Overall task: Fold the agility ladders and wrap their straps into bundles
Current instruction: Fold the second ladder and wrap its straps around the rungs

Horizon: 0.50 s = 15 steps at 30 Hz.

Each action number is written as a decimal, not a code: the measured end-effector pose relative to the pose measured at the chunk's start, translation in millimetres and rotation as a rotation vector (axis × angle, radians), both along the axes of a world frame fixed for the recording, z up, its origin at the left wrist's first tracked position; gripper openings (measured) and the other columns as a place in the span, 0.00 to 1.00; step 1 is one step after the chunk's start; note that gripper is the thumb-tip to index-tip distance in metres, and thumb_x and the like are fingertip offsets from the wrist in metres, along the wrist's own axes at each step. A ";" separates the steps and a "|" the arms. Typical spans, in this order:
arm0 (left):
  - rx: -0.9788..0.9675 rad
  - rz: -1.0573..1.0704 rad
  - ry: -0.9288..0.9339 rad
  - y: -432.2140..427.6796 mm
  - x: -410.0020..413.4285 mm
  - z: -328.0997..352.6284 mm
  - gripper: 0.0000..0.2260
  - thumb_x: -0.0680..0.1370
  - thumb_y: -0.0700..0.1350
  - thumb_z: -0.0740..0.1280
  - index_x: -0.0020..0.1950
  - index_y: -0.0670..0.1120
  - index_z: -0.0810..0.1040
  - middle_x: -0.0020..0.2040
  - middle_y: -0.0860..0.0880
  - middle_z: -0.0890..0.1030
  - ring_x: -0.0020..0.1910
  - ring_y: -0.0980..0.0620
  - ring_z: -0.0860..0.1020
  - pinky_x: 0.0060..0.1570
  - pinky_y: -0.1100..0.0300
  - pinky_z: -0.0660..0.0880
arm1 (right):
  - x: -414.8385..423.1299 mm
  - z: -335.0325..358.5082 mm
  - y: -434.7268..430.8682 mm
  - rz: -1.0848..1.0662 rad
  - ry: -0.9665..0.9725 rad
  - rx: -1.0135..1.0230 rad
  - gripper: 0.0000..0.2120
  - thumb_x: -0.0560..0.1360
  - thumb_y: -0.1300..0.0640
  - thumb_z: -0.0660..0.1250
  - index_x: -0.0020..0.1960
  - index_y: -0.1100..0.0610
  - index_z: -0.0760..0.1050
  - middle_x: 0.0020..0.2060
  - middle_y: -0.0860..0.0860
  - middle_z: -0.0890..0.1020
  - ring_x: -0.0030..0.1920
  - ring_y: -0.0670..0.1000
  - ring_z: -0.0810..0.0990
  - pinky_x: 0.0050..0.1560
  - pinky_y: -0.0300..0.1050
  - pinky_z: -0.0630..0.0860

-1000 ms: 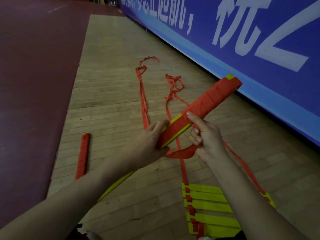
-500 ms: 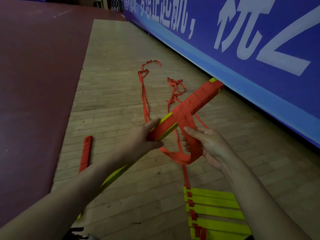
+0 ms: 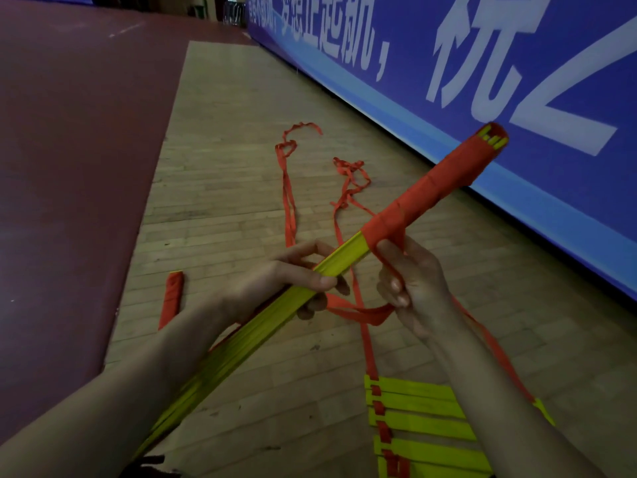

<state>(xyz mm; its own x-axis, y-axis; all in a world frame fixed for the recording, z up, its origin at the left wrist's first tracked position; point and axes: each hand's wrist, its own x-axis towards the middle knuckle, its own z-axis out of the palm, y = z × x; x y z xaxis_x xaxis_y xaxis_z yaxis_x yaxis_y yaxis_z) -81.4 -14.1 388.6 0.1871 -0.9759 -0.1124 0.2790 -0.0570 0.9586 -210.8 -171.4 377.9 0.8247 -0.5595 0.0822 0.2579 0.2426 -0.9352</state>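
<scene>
left hand (image 3: pixel 293 281) grips rungs (image 3: pixel 275 312); right hand (image 3: pixel 413 288) pinches strap (image 3: pixel 365 313). keep strap taut, lay each turn beside the last.

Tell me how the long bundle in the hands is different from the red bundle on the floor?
The held bundle is up in the air, gripped by the left hand; the floor bundle lies flat, untouched. The held bundle is only half wrapped, with yellow rungs showing; the floor bundle looks red all over. Both are wrapped in red strap.
</scene>
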 end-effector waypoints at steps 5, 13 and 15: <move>0.034 -0.138 0.043 -1.3 -2.7 -2.0 0.24 0.71 0.39 0.63 0.68 0.40 0.69 0.55 0.34 0.79 0.36 0.42 0.79 0.35 0.55 0.77 | -2.0 2.4 1.8 0.085 -0.061 0.098 0.11 0.66 0.56 0.69 0.43 0.60 0.72 0.18 0.46 0.67 0.14 0.40 0.61 0.15 0.31 0.56; 0.198 -0.045 -0.289 -3.7 -9.5 2.1 0.21 0.74 0.55 0.68 0.65 0.51 0.72 0.43 0.44 0.80 0.36 0.46 0.79 0.35 0.54 0.79 | 2.7 -4.3 2.0 -0.033 0.099 0.117 0.17 0.62 0.50 0.74 0.43 0.60 0.75 0.18 0.47 0.66 0.15 0.42 0.60 0.15 0.33 0.55; 0.207 0.053 -0.369 -7.9 -13.3 -0.6 0.23 0.73 0.56 0.67 0.67 0.55 0.69 0.41 0.44 0.79 0.34 0.48 0.78 0.32 0.56 0.77 | 3.4 -5.5 0.4 -0.053 0.119 0.119 0.17 0.61 0.50 0.75 0.42 0.60 0.76 0.18 0.47 0.66 0.15 0.42 0.60 0.16 0.34 0.55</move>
